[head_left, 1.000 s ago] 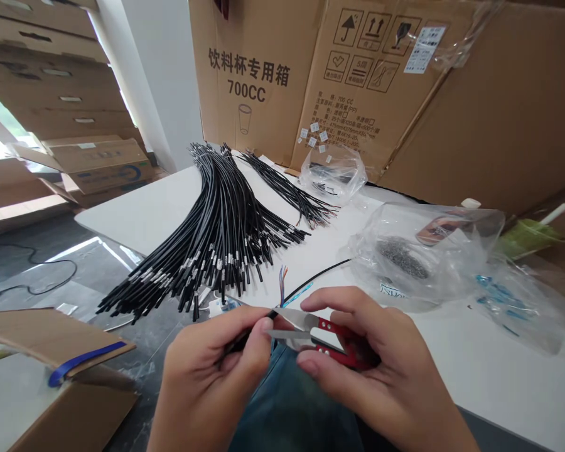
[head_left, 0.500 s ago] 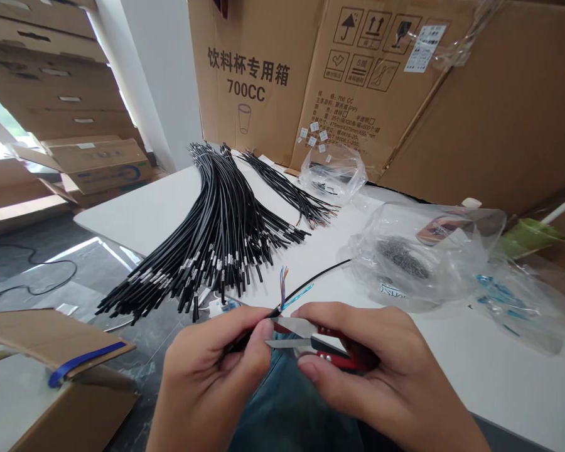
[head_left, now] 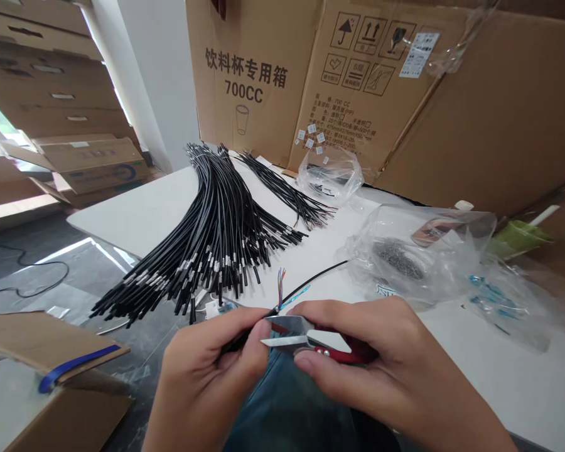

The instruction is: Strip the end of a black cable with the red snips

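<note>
Between thumb and fingers, my left hand pinches a black cable near its stripped end, where thin coloured wires stand up and a light-blue strand slants right. My right hand is wrapped round red-handled snips. Their blades are apart and point left, with the tips at my left thumb, just below the stripped part. A large bundle of black cables lies on the white table, beside a smaller bundle with bared ends.
Clear plastic bags lie at the right, one holding dark small pieces. Another bag sits before the tall cardboard box. A green cup is at far right. An open carton stands at lower left.
The snips have tilted slightly and their blades look wider apart. My left hand still pinches the cable. The whole view has shifted a little.
</note>
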The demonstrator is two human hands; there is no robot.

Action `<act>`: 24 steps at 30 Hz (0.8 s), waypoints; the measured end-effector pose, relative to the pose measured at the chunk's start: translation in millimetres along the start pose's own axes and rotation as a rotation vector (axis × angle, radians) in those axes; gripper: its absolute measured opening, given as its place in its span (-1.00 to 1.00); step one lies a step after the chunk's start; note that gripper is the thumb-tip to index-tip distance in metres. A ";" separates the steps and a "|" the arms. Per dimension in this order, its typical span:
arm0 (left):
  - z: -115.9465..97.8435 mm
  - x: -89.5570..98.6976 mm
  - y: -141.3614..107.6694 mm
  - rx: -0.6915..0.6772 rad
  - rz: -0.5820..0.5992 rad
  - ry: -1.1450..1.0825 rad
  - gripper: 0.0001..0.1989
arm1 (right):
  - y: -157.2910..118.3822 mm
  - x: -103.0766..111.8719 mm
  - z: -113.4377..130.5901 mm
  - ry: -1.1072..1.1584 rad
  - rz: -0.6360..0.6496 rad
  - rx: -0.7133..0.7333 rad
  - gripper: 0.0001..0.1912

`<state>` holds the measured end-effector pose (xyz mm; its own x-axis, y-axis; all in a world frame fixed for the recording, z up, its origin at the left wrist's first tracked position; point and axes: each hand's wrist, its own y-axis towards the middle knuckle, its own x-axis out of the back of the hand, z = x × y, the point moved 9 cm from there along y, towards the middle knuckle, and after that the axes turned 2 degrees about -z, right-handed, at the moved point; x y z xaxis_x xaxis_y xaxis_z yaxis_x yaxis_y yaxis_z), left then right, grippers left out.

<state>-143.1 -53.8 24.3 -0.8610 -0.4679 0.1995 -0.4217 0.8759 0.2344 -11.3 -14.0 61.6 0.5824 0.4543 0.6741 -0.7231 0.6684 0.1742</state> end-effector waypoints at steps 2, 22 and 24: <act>-0.7 -2.0 0.7 0.000 0.013 -0.008 -0.77 | -0.3 0.0 -0.4 0.010 -0.025 0.015 -0.89; 6.3 -9.9 -1.5 0.032 0.099 -0.106 -0.77 | -0.8 -10.9 -19.2 0.162 -0.005 -0.053 -0.87; 6.1 -11.0 -1.8 0.037 0.103 -0.114 -0.77 | -0.5 -11.5 -20.2 0.166 0.006 -0.060 -0.87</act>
<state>-134.6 -49.4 15.9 -0.9259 -0.3611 0.1109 -0.3381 0.9232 0.1829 -10.1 -7.7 39.3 0.6352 0.5459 0.5464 -0.7061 0.6971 0.1245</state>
